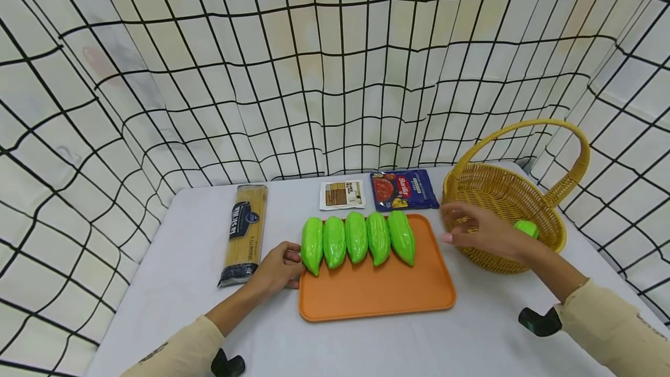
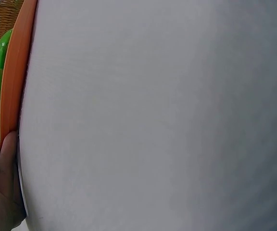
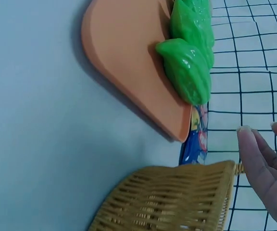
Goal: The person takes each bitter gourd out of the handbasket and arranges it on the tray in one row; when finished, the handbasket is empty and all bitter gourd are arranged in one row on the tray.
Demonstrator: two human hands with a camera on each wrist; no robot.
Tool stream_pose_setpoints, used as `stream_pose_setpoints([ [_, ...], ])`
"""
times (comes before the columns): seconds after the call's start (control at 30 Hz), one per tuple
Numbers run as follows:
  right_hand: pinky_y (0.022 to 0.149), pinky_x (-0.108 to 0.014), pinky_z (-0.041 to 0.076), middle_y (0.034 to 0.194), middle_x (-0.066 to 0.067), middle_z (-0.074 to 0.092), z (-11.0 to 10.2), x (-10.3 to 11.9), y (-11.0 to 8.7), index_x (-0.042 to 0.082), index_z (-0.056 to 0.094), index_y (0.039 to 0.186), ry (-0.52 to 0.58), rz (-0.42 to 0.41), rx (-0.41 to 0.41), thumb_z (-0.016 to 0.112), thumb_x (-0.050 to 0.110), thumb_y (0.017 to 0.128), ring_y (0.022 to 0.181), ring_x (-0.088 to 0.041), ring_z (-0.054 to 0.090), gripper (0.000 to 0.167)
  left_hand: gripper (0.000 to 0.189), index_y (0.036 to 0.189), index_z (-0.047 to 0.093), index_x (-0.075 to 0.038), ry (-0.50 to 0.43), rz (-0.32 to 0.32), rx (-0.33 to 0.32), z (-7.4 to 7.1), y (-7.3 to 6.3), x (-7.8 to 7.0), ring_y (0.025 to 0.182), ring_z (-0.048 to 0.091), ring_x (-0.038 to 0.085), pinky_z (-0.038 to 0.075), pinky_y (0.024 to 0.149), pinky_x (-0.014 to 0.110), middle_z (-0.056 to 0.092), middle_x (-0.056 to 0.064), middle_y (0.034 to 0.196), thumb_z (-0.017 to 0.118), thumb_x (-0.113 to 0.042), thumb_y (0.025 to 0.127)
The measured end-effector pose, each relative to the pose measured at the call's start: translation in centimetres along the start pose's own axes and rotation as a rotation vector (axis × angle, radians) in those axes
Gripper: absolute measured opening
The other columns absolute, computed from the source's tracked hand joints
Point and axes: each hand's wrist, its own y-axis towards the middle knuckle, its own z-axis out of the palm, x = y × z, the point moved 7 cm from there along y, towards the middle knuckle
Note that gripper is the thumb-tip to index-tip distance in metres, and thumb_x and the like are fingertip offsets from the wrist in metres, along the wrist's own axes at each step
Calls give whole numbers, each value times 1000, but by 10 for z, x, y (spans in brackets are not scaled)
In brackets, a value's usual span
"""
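Observation:
Several shiny green vegetables (image 1: 356, 237), bumpy like bitter melons, lie side by side along the far part of an orange tray (image 1: 377, 298). At the tray's left edge my left hand (image 1: 277, 266) pinches the rim; the left wrist view shows fingers (image 2: 7, 163) against that rim. My right hand (image 1: 484, 231) is over the left side of a wicker basket (image 1: 492, 185), holding nothing, its fingers extended and slightly bent. Inside the basket, another green vegetable (image 1: 527, 228) is partly hidden by the right forearm and the basket's side.
A spaghetti pack (image 1: 245, 231) lies left of the tray. Behind the tray are a small brown-and-white packet (image 1: 342, 195) and a dark blue Barilla pouch (image 1: 404, 189). The basket's tall handle (image 1: 523, 127) arches over it. Black netting (image 1: 340, 74) surrounds the white table (image 1: 183, 260).

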Motion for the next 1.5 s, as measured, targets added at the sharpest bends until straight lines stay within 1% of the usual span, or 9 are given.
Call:
stream_pose_setpoints([
  [0.17,94,-51,58,141,-21,54,-10,-5,-11,10,44,148,-42,-10,-41,71,37,93,121,-39,58,67,52,138,47,0,0,2,3,-1,0,-1,95,62,22,64,68,33,53,16,116,67,-6,90],
  [0.3,89,-46,61,141,-23,54,-18,-10,-16,7,43,148,-50,-20,-60,70,34,94,120,-40,58,67,52,138,47,-1,0,-1,6,-2,0,-1,96,62,22,64,68,33,53,15,117,67,-6,90],
  [0.43,83,-39,62,139,-23,54,-24,-18,-17,7,43,148,-38,-22,-69,71,32,94,119,-41,59,66,52,139,47,-2,-2,-10,4,-3,0,0,97,62,22,64,69,32,53,15,117,67,-6,91],
  [0.63,83,-41,62,138,-26,54,-33,-29,-15,6,40,149,-47,-36,-65,68,29,96,117,-43,60,64,51,138,47,-1,-7,-11,3,-3,1,1,95,62,21,64,69,32,54,15,116,67,-6,91],
  [0.77,82,-40,62,138,-27,53,-43,-37,-13,5,38,150,-49,-18,-64,66,27,97,115,-41,62,65,51,138,47,-1,-8,-17,1,-2,1,1,95,62,21,64,69,32,54,15,116,67,-6,91],
  [0.97,82,-44,63,142,-33,46,-55,-55,-11,1,32,152,-19,38,-39,65,28,98,119,-48,58,69,52,138,48,-2,0,-19,-1,-1,2,2,96,62,22,64,68,32,54,15,116,67,-5,90],
  [1.07,83,-46,63,144,-35,42,-61,-67,-12,0,27,154,-23,78,-24,65,30,98,119,-47,58,74,53,138,48,-1,0,-16,-1,0,3,3,96,62,22,64,68,32,54,15,116,67,-5,89],
  [1.33,86,-51,62,144,-41,35,-77,-85,-19,-4,17,155,-72,188,31,62,36,99,124,-54,50,82,52,138,48,-1,-4,-8,-1,0,3,2,95,62,22,64,68,32,54,15,116,67,-5,89],
  [1.5,89,-54,60,143,-43,36,-82,-92,-21,-7,15,154,-96,248,82,60,40,99,123,-54,51,85,51,137,48,-1,-2,0,-1,0,3,2,95,62,22,64,67,32,54,15,115,66,-5,90],
])
